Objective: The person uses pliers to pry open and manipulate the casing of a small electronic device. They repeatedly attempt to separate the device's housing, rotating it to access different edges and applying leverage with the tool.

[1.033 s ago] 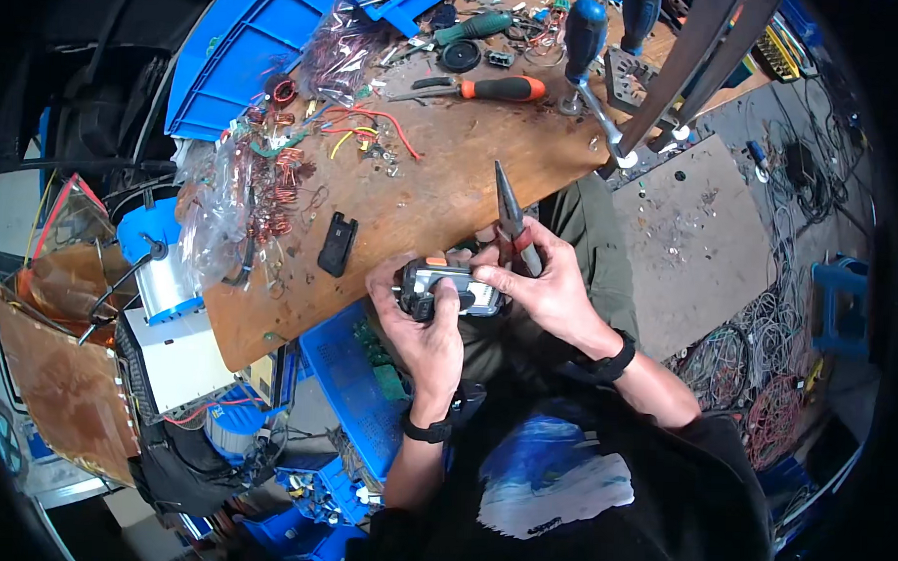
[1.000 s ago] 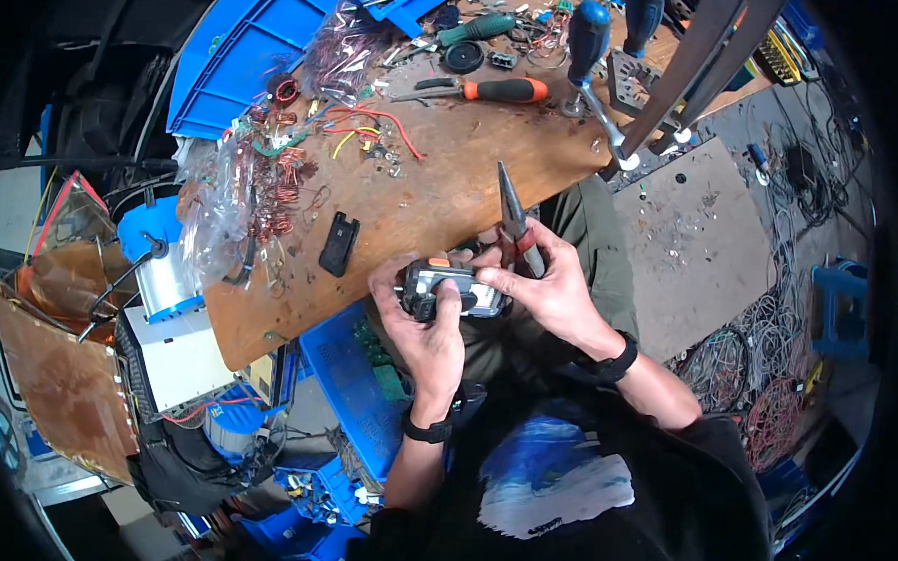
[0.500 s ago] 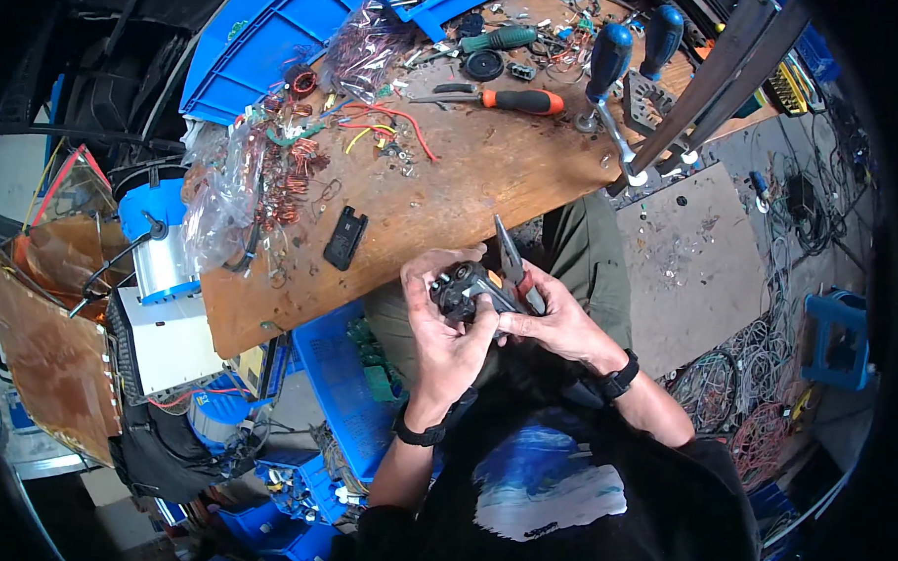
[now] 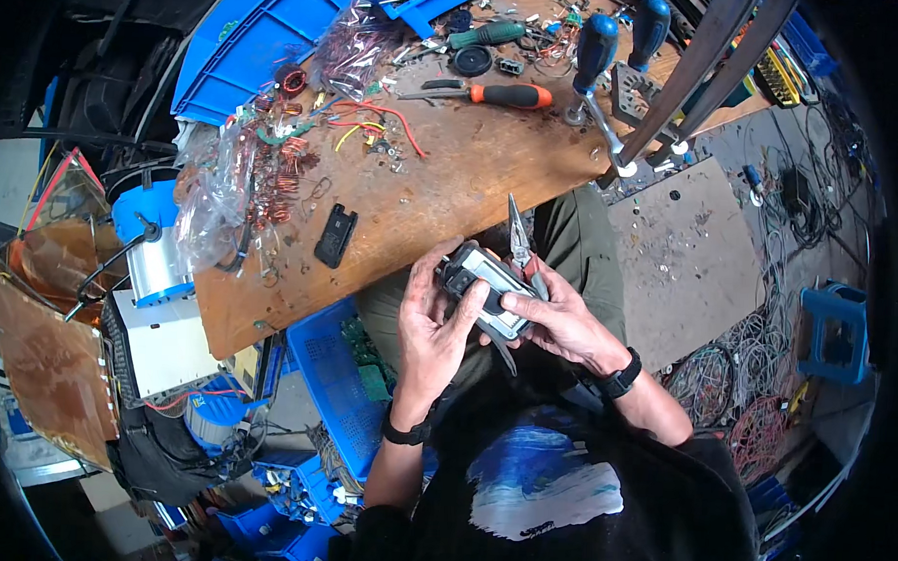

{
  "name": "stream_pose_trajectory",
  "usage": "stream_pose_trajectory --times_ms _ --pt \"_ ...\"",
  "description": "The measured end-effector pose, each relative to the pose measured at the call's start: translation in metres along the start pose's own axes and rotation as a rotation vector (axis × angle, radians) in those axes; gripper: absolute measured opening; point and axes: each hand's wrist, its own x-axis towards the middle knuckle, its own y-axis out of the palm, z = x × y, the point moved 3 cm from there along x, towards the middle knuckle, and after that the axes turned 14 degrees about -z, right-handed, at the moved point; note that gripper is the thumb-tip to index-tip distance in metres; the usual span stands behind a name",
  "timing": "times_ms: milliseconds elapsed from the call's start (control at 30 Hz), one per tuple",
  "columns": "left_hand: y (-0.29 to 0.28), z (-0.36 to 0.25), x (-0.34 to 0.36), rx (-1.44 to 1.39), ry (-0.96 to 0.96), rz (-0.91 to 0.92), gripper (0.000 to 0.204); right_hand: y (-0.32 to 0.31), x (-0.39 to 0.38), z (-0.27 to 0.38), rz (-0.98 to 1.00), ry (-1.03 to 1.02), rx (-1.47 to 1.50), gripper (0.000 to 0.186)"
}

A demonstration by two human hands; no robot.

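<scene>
I can read no word, number or sign here, and the small dark marks (image 4: 537, 530) low on the print (image 4: 551, 487) of my black shirt (image 4: 674, 496) are too tiny to make out.

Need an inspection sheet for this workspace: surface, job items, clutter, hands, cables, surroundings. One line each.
Surface: wooden bench, stained, small debris scattered on it.
Job items: grey-and-black device and pliers, both held off the bench; pliers' tip points away from the wearer.
Clutter: black plastic piece, copper coils, clear plastic bag, orange-and-black-handled tool.
Hands: left hand grips the device; right hand holds the pliers, its thumb on the device.
Cables: red wire loose on the bench; tangled cables on the floor, right.
Surroundings: blue crate below the bench, blue stool far right.
</scene>
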Motion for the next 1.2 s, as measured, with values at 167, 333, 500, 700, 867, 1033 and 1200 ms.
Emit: stream_pose_trajectory --times_ms 167,333,500,700,867,1033,1200 --pt "0.003 0.003 -0.004 0.007 -0.031 -0.065 0.063 0.007 -0.002 0.001 -0.089 -0.296 -0.281 0.05" --pt "0.003 0.001 -0.005 0.067 -0.101 -0.098 0.059 0.004 -0.003 0.001 -0.142 -0.393 -0.392 0.058" --pt "-0.005 0.017 -0.004 -0.131 -0.133 -0.059 0.055 0.001 -0.002 0.003 -0.146 -0.388 -0.455 0.059" --pt "-0.005 0.028 0.001 -0.323 -0.327 -0.064 0.052 -0.001 -0.001 0.001 -0.09 -0.255 -0.401 0.065" --pt "0.001 0.023 0.003 -0.34 -0.398 -0.17 0.047 0.0 0.0 0.0 -0.06 -0.362 -0.439 0.066" --pt "0.007 0.014 0.007 -0.318 -0.504 -0.186 0.041 -0.005 0.001 -0.004 -0.032 -0.182 -0.272 0.066" --pt "0.004 0.018 0.009 -0.246 -0.598 -0.125 0.047 -0.002 0.001 -0.003 -0.02 -0.168 -0.201 0.062"
